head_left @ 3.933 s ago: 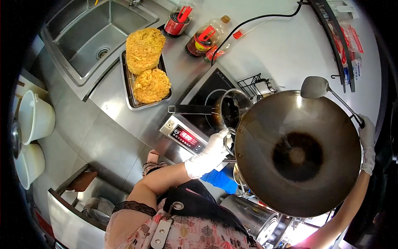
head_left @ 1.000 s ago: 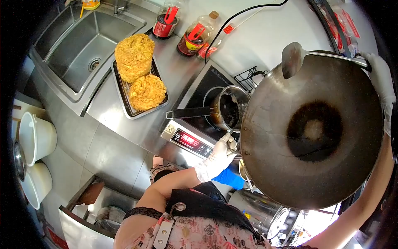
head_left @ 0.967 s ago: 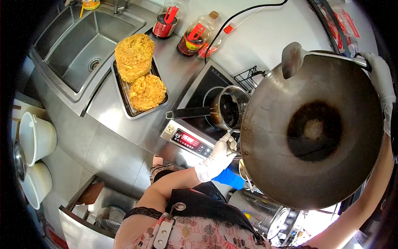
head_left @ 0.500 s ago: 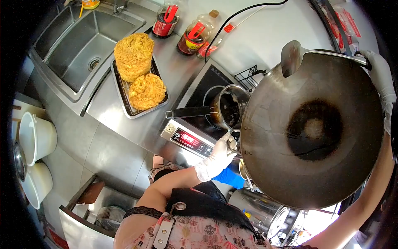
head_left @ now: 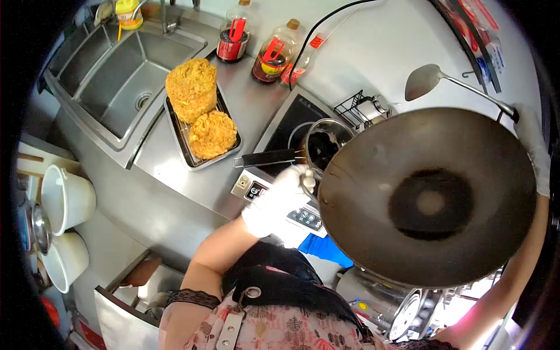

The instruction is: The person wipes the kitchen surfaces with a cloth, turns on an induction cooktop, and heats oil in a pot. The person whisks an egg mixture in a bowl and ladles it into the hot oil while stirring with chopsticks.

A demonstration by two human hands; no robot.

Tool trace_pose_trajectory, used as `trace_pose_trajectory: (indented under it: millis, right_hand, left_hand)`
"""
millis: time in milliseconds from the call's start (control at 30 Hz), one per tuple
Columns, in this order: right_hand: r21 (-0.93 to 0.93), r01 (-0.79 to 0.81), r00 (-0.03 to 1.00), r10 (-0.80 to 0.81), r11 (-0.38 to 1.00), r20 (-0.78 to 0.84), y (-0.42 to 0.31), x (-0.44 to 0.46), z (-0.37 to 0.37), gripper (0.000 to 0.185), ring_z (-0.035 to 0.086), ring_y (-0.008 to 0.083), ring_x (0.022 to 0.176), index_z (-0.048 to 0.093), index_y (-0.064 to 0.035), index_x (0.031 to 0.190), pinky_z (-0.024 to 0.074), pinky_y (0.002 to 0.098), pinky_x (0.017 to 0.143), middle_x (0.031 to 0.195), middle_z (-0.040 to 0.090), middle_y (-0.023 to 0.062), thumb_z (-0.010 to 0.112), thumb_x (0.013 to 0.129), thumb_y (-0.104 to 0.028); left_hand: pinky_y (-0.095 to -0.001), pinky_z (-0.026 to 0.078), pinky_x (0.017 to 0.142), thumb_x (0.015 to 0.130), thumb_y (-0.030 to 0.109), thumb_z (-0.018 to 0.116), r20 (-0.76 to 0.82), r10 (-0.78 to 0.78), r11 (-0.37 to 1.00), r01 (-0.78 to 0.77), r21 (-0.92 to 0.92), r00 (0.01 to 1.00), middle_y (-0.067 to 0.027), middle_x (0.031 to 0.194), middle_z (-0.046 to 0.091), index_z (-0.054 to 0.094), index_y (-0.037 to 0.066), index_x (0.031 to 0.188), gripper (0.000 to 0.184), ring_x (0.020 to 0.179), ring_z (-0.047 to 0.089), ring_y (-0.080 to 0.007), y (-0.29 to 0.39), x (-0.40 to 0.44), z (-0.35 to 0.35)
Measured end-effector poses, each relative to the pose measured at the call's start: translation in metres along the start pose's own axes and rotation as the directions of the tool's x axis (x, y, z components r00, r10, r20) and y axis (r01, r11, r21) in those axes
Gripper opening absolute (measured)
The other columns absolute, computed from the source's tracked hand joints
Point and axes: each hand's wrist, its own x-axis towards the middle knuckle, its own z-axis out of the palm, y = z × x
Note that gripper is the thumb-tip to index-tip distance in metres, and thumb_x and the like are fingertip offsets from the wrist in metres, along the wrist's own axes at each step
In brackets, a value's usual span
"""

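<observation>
A large dark wok (head_left: 373, 157), tilted so its inside faces me, hangs in front of my body with a burnt-looking ring at its bottom. My left hand (head_left: 282, 194), in a white glove, is closed around the wok's loop handle (head_left: 314, 186). At the wok's far right rim, my gloved right hand (head_left: 532, 140) grips a metal wok spatula (head_left: 424, 81) by its dark handle end. The spatula's blade points left above the rim. Behind the wok, a saucepan (head_left: 291, 156) with dark contents sits on an induction cooker (head_left: 280, 131).
Fried golden cakes (head_left: 192, 87) stand on a racked metal tray (head_left: 175, 137) left of the cooker. A steel sink (head_left: 125, 93) lies beyond. Sauce bottles (head_left: 274, 55) line the wall, near a black wire rack (head_left: 353, 111). White buckets (head_left: 70, 198) stand low at left.
The wok has shifted slightly left, and its upper rim is lower. The spatula blade now shows above the rim rather than across it. My left hand has moved left with the handle.
</observation>
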Motion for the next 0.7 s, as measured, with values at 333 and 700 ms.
trace_pose_trajectory:
  millis: [333, 700]
  right_hand:
    - [0.577, -0.603, 0.785, 0.537, 0.551, 0.309, -0.050, -0.284, 0.200, 0.021, 0.062, 0.0325, 0.078, 0.065, 0.0042, 0.088, 0.0469, 0.0405, 0.071, 0.080, 0.063, 0.0223, 0.062, 0.070, -0.007]
    - [0.777, -0.558, 0.279, 0.816, -0.291, 0.506, -0.293, -0.400, 0.309, 0.020, 0.052, 0.0088, 0.065, 0.065, 0.0002, 0.093, 0.0432, 0.0241, 0.059, 0.075, 0.062, 0.0026, 0.061, 0.073, 0.002]
  left_hand:
    - [-0.0217, 0.033, 0.028, 0.091, 0.015, 0.051, -0.033, 0.354, 0.773, -0.273, 0.573, 0.935, -0.0035, 0.059, 0.053, 0.053, 0.002, 0.079, 0.018, 0.036, 0.043, -0.0077, 0.046, -0.085, 0.193]
    - [-0.0184, 0.029, 0.045, 0.086, 0.027, 0.062, 0.769, -0.041, -0.564, -0.650, 0.509, 0.638, 0.0036, 0.065, 0.053, 0.063, 0.003, 0.085, 0.024, 0.049, 0.041, -0.0040, -0.137, -0.140, 0.318]
